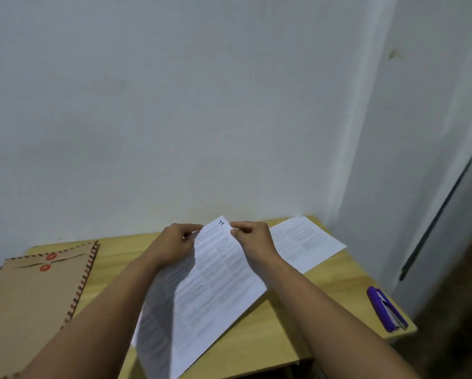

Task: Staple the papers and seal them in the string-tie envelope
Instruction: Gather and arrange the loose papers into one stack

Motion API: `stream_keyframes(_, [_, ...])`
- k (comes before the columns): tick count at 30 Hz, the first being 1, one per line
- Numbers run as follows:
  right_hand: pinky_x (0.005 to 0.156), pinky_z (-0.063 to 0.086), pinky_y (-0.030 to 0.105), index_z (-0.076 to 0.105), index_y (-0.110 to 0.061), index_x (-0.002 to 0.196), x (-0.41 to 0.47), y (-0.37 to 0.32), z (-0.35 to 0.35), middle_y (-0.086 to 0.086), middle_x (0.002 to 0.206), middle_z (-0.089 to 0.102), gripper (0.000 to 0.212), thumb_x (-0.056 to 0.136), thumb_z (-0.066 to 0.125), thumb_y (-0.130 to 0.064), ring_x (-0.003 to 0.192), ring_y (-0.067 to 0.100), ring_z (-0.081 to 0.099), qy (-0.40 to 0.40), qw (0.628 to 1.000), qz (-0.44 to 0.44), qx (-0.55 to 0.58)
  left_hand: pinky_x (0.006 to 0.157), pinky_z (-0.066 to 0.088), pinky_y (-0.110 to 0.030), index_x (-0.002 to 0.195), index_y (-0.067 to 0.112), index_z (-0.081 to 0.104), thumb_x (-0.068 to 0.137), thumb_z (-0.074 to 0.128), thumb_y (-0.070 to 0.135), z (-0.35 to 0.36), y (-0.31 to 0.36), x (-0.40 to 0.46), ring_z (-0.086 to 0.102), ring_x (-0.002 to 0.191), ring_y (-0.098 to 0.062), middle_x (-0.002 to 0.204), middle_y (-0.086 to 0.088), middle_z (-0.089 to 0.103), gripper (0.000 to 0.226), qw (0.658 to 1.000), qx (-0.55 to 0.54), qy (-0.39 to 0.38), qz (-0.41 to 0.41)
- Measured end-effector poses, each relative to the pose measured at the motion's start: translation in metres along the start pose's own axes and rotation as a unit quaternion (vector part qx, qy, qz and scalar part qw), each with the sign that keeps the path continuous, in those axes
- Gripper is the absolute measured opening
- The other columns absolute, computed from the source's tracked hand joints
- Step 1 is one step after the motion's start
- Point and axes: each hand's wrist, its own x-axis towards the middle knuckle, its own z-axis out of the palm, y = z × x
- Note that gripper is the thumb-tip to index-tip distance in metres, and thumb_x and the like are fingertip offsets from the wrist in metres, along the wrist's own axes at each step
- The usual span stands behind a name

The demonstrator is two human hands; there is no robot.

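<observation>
Papers first: you hold a printed sheet above the middle of the wooden table, its far end lifted toward the wall and a handwritten mark near its top corner. At least one more printed sheet lies under it, its edge showing along the left side and partly in shadow; how many sheets are stacked there cannot be told.

Going by size, the white wall fills most of the view, and the table stands pushed into the corner against it. On the left of the table lies the brown string-tie envelope, flat, with a striped border and two red discs near its top; its lower part runs off the table's near left edge. A separate printed sheet lies flat at the far right of the table, just beside your right wrist.

Your left hand pinches the top left edge of the held sheet, thumb and fingers curled on the paper. Your right hand pinches the top right edge the same way, fingers bent and closed on it.

The purple stapler rests at the table's right edge, well apart from both hands and from the held papers.
</observation>
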Motion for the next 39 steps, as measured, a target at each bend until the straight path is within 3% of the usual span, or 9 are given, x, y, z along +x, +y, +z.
stream_keyframes(3, [0.093,0.060,0.036,0.078,-0.009,0.121,0.027,0.020,-0.011,0.006,0.113,0.079,0.028,0.094,0.075,-0.015,0.098,0.018,0.075,-0.014,0.996,0.048,-0.079,0.088,0.056,-0.033,0.092,0.058,0.071,0.100,0.051,0.023,0.024,-0.025,0.028,0.070,0.090,-0.006,0.099,0.017,0.078,0.042,0.999,0.028,-0.027,-0.015])
stream_keyframes(6, [0.073,0.061,0.034,0.070,-0.008,0.129,0.061,0.033,-0.040,0.010,0.108,0.078,0.033,0.098,0.072,-0.019,0.081,0.023,0.073,-0.018,0.979,0.085,-0.185,0.084,0.057,-0.047,0.096,0.035,0.068,0.090,0.043,0.024,0.051,-0.053,0.055,0.055,0.075,-0.009,0.083,0.010,0.070,0.027,0.997,0.059,-0.044,-0.032])
stream_keyframes(12, [0.110,0.047,0.041,0.060,-0.023,0.144,0.116,0.057,-0.144,-0.001,0.142,0.066,0.043,0.102,0.054,-0.028,0.134,0.026,0.058,0.120,0.882,0.070,-0.451,0.066,0.055,-0.043,0.102,0.023,0.064,0.083,0.035,0.013,0.099,-0.087,0.074,0.062,0.075,-0.023,0.080,0.001,0.069,0.036,0.995,0.092,-0.024,-0.032])
stream_keyframes(18, [0.110,0.036,0.052,0.040,-0.026,0.155,0.146,0.066,-0.192,0.003,0.151,0.053,0.069,0.097,0.059,-0.058,0.140,0.033,0.047,0.081,0.809,0.163,-0.559,0.071,0.058,-0.039,0.107,0.028,0.071,0.087,0.038,0.006,0.113,-0.099,0.092,0.067,0.082,-0.012,0.085,0.012,0.073,0.045,0.998,0.053,0.011,0.020])
stream_keyframes(21, [0.106,0.033,0.051,0.042,-0.034,0.150,0.159,0.061,-0.197,0.003,0.146,0.053,0.076,0.086,0.069,-0.064,0.139,0.033,0.042,0.083,0.813,0.170,-0.550,0.082,0.058,-0.034,0.125,0.040,0.070,0.090,0.043,0.004,0.114,-0.103,0.095,0.070,0.098,-0.006,0.107,0.020,0.075,0.057,0.999,0.035,0.019,0.029])
stream_keyframes(26, [0.103,0.031,0.047,0.044,-0.031,0.148,0.169,0.057,-0.203,0.001,0.145,0.056,0.091,0.072,0.083,-0.062,0.138,0.032,0.045,0.101,0.826,0.195,-0.519,0.085,0.058,-0.035,0.129,0.043,0.068,0.092,0.047,0.000,0.116,-0.110,0.099,0.069,0.102,-0.001,0.109,0.024,0.075,0.060,0.999,0.023,0.016,0.023])
stream_keyframes(29, [0.105,0.042,0.047,0.053,-0.033,0.129,0.172,0.063,-0.208,-0.006,0.128,0.068,0.091,0.048,0.086,-0.060,0.116,0.027,0.062,0.102,0.859,0.176,-0.470,0.089,0.058,-0.036,0.130,0.040,0.069,0.094,0.047,-0.001,0.114,-0.108,0.098,0.068,0.106,0.001,0.113,0.024,0.074,0.059,1.000,0.021,0.010,0.022])
stream_keyframes(34, [0.101,0.052,0.045,0.057,-0.028,0.144,0.149,0.051,-0.205,0.006,0.129,0.069,0.053,0.094,0.071,-0.020,0.117,0.031,0.065,0.166,0.902,0.048,-0.394,0.093,0.057,-0.036,0.131,0.038,0.069,0.092,0.048,-0.003,0.100,-0.096,0.088,0.067,0.109,0.001,0.116,0.022,0.074,0.060,0.999,0.011,0.019,0.025])
stream_keyframes(39, [0.092,0.061,0.048,0.082,-0.021,0.098,0.111,0.011,-0.187,0.005,0.078,0.073,0.020,0.092,0.069,-0.008,0.080,0.027,0.075,0.159,0.968,-0.017,-0.195,0.091,0.053,-0.025,0.128,0.040,0.071,0.087,0.047,-0.005,0.069,-0.056,0.064,0.066,0.106,0.003,0.110,0.024,0.074,0.065,0.998,-0.002,0.034,0.052])
